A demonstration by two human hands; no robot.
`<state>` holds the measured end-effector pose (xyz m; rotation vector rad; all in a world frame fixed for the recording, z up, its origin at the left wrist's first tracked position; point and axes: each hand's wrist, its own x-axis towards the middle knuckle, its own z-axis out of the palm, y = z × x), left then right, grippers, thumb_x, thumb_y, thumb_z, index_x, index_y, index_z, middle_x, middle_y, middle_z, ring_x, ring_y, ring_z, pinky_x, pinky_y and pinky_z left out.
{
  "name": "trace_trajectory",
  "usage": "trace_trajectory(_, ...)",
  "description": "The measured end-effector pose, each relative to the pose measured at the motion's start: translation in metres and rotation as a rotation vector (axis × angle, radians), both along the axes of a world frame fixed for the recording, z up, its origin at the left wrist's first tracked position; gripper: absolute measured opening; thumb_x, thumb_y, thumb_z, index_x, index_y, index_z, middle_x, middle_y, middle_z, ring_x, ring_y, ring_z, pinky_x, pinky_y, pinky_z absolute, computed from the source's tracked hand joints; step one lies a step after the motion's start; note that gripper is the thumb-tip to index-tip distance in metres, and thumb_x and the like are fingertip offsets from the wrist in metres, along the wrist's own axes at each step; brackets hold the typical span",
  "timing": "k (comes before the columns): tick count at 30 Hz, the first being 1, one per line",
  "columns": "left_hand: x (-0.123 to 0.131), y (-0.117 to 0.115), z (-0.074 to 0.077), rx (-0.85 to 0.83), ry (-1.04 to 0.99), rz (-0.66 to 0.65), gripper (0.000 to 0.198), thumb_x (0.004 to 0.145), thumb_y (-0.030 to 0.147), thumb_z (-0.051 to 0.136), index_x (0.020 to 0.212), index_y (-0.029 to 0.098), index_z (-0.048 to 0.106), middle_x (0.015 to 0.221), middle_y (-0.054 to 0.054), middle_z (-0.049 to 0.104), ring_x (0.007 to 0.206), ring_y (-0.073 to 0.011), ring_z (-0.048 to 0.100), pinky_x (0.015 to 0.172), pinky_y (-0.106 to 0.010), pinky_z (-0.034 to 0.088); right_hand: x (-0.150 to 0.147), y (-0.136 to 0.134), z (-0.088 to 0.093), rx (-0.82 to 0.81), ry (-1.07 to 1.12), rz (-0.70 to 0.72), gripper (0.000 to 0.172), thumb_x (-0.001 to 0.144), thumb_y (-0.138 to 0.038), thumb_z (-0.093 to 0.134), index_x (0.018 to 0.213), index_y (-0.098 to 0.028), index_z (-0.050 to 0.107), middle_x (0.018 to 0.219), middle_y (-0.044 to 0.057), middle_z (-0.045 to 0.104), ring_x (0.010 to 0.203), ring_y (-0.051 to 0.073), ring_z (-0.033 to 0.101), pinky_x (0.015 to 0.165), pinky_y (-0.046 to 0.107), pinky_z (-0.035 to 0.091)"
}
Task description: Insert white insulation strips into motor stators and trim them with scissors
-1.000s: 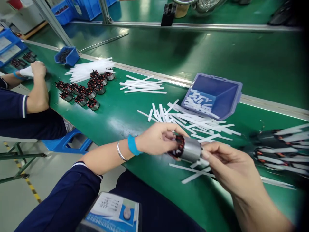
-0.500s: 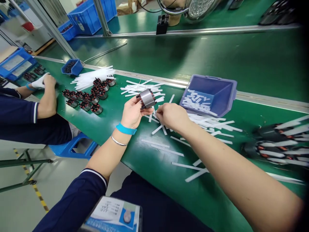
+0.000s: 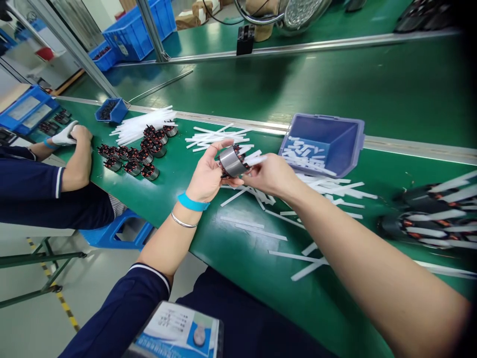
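Light glinted on the green table (image 3: pixel 167 191); a blue stool (image 3: pixel 114 232) stood beside it; a stripe (image 3: pixel 67 312) marked the floor (image 3: pixel 108 278).

The purple bin (image 3: pixel 343 148) is smooth plastic with a faint gloss. The green tabletop (image 3: pixel 242 263) under it is smooth and shiny, streaked with reflected light. Left of the bin, the motor core (image 3: pixel 231 161) has a grey metal shell with a satin sheen. The white strips (image 3: pixel 321 184) in front of the bin look matt, whether paper or plastic unclear. Further left, the bracelet (image 3: pixel 183 222) is polished metal.
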<state>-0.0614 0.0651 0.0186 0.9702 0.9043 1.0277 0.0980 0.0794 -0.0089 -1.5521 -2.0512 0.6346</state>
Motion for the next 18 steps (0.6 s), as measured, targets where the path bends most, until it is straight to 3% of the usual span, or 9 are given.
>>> trace_trajectory(3,0.002,-0.003,-0.003,-0.006,-0.016,-0.109,0.043,0.062,0.027,0.080,0.097,0.018,0.057,0.074,0.003,0.066,0.059,-0.0143,0.069,0.051,-0.021,0.055,0.030,-0.026,0.002,-0.002,0.134,-0.052,0.004,0.068,-0.022,0.060,0.065,-0.020,0.062,0.058,-0.001,0.059,0.055,0.015,0.056,0.056,0.028,0.044)
trace_trajectory(7,0.012,-0.010,-0.010,-0.090,0.009,-0.350,0.040,0.063,0.037,0.081,0.087,0.016,0.057,0.069,0.000,0.067,0.052,-0.0147,0.067,0.045,-0.020,0.052,0.066,-0.064,0.002,0.125,0.448,-0.108,0.010,0.073,-0.029,0.065,0.066,-0.022,0.063,0.080,0.004,0.068,0.078,0.020,0.064,0.071,0.033,0.052)
trace_trajectory(10,0.019,-0.017,-0.013,-0.139,0.040,-0.469,0.047,0.065,0.034,0.081,0.101,0.016,0.058,0.074,-0.003,0.070,0.054,-0.0169,0.069,0.048,-0.023,0.056,0.081,-0.093,0.005,0.052,0.667,-0.141,0.015,0.075,-0.032,0.071,0.066,-0.022,0.064,0.074,0.003,0.067,0.065,0.018,0.063,0.058,0.030,0.052)
trace_trajectory(12,0.023,-0.021,-0.014,-0.143,0.062,-0.546,0.071,0.065,0.026,0.081,0.128,0.021,0.049,0.076,-0.001,0.070,0.055,-0.0166,0.069,0.052,-0.025,0.058,0.086,-0.110,0.009,0.007,0.720,-0.133,0.015,0.076,-0.032,0.073,0.069,-0.022,0.066,0.069,0.003,0.066,0.062,0.017,0.062,0.057,0.029,0.052)
trace_trajectory(14,0.026,-0.024,-0.015,-0.140,0.084,-0.610,0.091,0.066,0.020,0.080,0.144,0.029,0.035,0.078,0.000,0.071,0.056,-0.0152,0.069,0.055,-0.025,0.059,0.086,-0.121,0.014,-0.002,0.717,-0.102,0.013,0.077,-0.034,0.074,0.074,-0.023,0.070,0.076,0.005,0.068,0.071,0.019,0.065,0.062,0.030,0.055)
trace_trajectory(16,0.029,-0.027,-0.016,-0.139,0.101,-0.638,0.079,0.067,0.022,0.080,0.138,0.026,0.045,0.083,-0.002,0.071,0.060,-0.0157,0.070,0.056,-0.025,0.059,0.084,-0.127,0.015,-0.006,0.702,-0.081,0.013,0.079,-0.036,0.073,0.079,-0.024,0.073,0.084,0.007,0.070,0.078,0.020,0.067,0.063,0.030,0.056)
trace_trajectory(18,0.032,-0.030,-0.018,-0.134,0.115,-0.644,0.055,0.067,0.026,0.079,0.119,0.017,0.061,0.090,-0.007,0.071,0.067,-0.0182,0.071,0.057,-0.026,0.060,0.081,-0.128,0.013,0.002,0.689,-0.082,0.013,0.081,-0.037,0.071,0.083,-0.025,0.076,0.086,0.008,0.069,0.079,0.020,0.066,0.060,0.029,0.056)
